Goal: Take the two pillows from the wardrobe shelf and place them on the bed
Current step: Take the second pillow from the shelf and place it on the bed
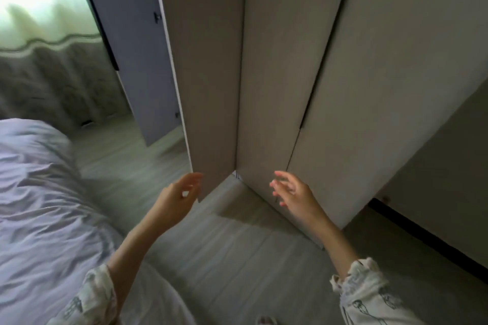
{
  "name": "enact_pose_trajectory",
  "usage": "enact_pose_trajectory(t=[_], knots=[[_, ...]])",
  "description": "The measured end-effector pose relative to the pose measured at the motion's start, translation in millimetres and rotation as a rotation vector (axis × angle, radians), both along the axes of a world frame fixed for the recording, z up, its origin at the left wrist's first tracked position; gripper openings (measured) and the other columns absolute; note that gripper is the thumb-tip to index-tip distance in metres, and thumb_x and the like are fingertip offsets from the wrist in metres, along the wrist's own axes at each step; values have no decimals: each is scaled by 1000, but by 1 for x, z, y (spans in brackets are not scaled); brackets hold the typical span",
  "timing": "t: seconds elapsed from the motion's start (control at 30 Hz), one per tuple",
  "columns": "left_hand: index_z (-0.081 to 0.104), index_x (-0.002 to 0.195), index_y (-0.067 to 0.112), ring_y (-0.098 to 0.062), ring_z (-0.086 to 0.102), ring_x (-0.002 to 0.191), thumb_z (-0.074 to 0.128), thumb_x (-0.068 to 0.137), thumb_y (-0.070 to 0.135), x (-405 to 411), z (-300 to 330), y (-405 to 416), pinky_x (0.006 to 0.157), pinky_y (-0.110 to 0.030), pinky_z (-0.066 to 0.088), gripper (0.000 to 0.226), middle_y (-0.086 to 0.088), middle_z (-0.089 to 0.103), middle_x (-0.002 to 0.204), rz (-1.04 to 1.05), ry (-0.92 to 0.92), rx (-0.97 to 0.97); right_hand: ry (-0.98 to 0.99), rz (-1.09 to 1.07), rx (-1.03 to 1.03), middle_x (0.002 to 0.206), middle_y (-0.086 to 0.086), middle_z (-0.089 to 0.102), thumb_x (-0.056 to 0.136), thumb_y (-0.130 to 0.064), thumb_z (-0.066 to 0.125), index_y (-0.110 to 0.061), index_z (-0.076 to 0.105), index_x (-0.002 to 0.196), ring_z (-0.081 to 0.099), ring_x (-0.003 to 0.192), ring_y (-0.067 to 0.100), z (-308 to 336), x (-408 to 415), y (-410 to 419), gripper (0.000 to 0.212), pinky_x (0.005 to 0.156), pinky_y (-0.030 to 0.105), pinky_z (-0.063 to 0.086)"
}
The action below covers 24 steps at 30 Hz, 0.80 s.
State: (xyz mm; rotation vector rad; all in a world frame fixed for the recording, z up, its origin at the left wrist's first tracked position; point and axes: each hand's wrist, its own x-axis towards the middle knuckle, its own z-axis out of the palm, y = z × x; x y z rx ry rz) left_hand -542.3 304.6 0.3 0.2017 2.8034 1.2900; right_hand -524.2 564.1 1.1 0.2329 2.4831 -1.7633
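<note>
A tall beige wardrobe (343, 87) stands ahead. One door (208, 73) is swung out towards me, and another door (137, 42) farther left also stands ajar. My left hand (179, 198) is by the bottom corner of the swung-out door, fingers spread, holding nothing. My right hand (293, 192) hovers in front of the shut middle door (274, 87), fingers apart and empty. The bed (39, 206) with a wrinkled pale lilac cover lies at the left. No pillow and no shelf can be seen; the wardrobe's inside is hidden behind the doors.
Grey wood floor (237, 258) runs between the bed and the wardrobe. A curtained window (39, 7) glows at the far left. A wall with a dark skirting board (435, 240) is at the right. Patterned white sleeves cover both my forearms.
</note>
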Motion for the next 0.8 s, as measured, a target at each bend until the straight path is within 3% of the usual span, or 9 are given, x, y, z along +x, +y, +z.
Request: enact_pose_trajectory(t=[0.13, 0.33, 0.53, 0.7, 0.8], knots=[[58, 119, 9, -18, 60, 95, 51, 92, 10, -46, -3, -18, 83, -25, 41, 28, -7, 65, 107, 200, 33, 19, -4, 150, -42, 106, 5, 63, 93, -21, 53, -17, 52, 123, 60, 93, 15, -8, -88, -24, 30, 85, 30, 45], [62, 112, 5, -25, 62, 93, 52, 92, 6, -91, 9, -39, 81, -29, 45, 23, -9, 66, 106, 586, 103, 118, 7, 381, -80, 103, 5, 63, 94, -18, 51, -14, 52, 123, 60, 80, 9, 4, -207, -64, 30, 69, 17, 46], [59, 118, 3, -26, 61, 100, 49, 93, 8, -114, 11, -70, 89, -36, 48, 27, -11, 63, 112, 765, 66, 103, -24, 589, -74, 106, 10, 64, 95, -22, 50, -19, 52, 118, 61, 87, 15, 1, -289, -129, 24, 75, 27, 49], [58, 119, 3, -22, 58, 100, 48, 93, 8, -136, -10, -117, 77, -18, 47, 28, -11, 62, 116, 895, 5, 121, -123, 742, -16, 114, 20, 63, 95, -18, 50, -12, 50, 125, 60, 83, 18, -23, -335, -205, 31, 67, 29, 47], [58, 118, 5, -18, 58, 98, 48, 94, 9, -162, -23, -162, 85, -26, 46, 27, -10, 63, 116, 947, -10, 121, -119, 786, -16, 110, 16, 64, 95, -19, 50, -13, 50, 125, 60, 81, 16, -31, -369, -258, 31, 67, 27, 47]])
